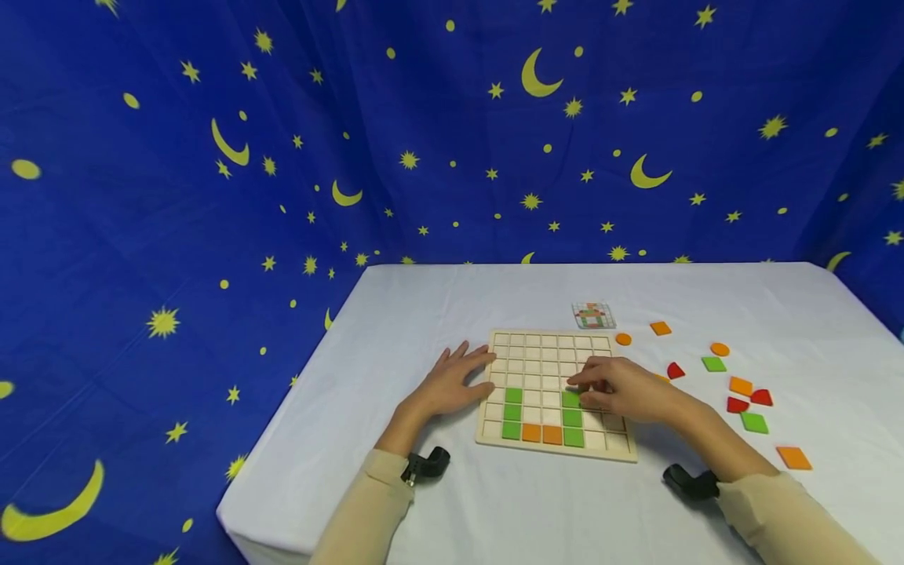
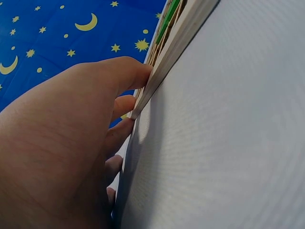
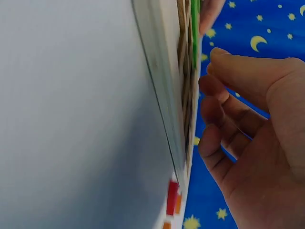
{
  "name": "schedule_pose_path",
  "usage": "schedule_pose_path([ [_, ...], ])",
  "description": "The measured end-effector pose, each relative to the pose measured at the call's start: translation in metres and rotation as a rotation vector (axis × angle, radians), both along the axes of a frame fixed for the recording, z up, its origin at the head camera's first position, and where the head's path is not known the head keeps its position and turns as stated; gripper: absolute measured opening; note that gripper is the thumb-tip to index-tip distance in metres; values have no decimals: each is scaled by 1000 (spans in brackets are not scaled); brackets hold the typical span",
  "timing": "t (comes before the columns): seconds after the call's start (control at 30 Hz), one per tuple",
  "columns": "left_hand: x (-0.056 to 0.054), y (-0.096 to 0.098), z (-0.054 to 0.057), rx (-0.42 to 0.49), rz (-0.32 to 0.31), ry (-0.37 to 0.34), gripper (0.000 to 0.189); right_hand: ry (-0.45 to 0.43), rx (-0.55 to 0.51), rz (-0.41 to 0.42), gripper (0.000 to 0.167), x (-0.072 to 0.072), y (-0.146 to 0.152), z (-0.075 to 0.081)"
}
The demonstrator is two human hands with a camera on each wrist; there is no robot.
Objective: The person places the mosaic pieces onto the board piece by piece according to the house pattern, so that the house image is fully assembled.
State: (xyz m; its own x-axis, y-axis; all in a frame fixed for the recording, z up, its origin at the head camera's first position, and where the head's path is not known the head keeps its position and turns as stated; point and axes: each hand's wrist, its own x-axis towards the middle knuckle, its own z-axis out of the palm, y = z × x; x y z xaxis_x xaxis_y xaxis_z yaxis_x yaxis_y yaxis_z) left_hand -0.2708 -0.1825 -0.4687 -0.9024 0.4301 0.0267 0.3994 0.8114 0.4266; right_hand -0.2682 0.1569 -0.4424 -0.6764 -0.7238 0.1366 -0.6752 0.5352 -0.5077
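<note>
A wooden grid board [image 1: 558, 450] lies on the table, with two columns of green square tiles [image 1: 512, 412] and two orange square tiles [image 1: 541, 433] between them in the bottom part. My left hand [image 1: 446, 386] rests along the board's left edge, thumb and fingertips touching the frame. Over the right side of the board, my right hand [image 1: 625, 388] has its fingers bent close above the top green tile [image 1: 570, 399] of the right column. In the right wrist view its thumb [image 3: 248, 74] and fingers [image 3: 212, 138] are loosely curled, with no piece showing between them.
Loose orange, green and red pieces are scattered right of the board, among them a green square [image 1: 754, 423], an orange square [image 1: 794, 458] and a red quarter-round [image 1: 676, 369]. A small pattern card [image 1: 593, 315] lies behind the board. A blue starry curtain [image 1: 452, 141] hangs behind the table.
</note>
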Motion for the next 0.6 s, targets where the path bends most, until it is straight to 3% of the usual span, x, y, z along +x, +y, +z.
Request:
schedule_pose_path([
  [0.3,0,1,2,3,-3,1,59,-22,-33,-127,21,10,58,14],
  [0.47,0,1,1,-2,-6,4,60,-43,16,-203,20,23,93,16],
  [0.6,1,1,1,-5,-5,3,60,-114,71,-261,24,33,114,15],
])
